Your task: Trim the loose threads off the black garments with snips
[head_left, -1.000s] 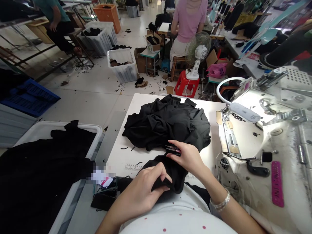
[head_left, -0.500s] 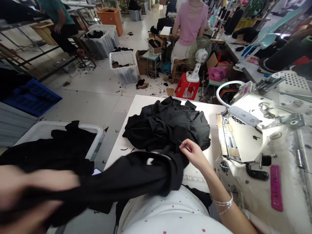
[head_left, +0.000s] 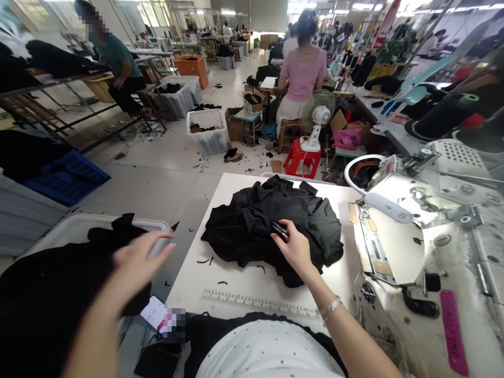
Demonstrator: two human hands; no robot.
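Our right hand (head_left: 293,249) pinches snips (head_left: 280,230) over black cloth (head_left: 244,231) — our left hand (head_left: 137,260), blurred, spreads its fingers near a white bin (head_left: 151,223).

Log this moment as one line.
left hand: open, blurred, near white bin; right hand: holding snips, at black cloth pile; ruler markings: in view

Black cloth pieces (head_left: 240,223) heaped in one loose pile on white table (head_left: 236,275); matte, heavily creased, edges overlapping, a flap hung low at the near right of the heap. Small thread snips (head_left: 279,229) gripped over the middle of the pile, tips pointed up-left, handle mostly covered; whether cloth is touched by the blades can't be told. More black cloth (head_left: 43,294) bunched in white bin (head_left: 71,231) at left, heaped above the rim, folds barely readable.
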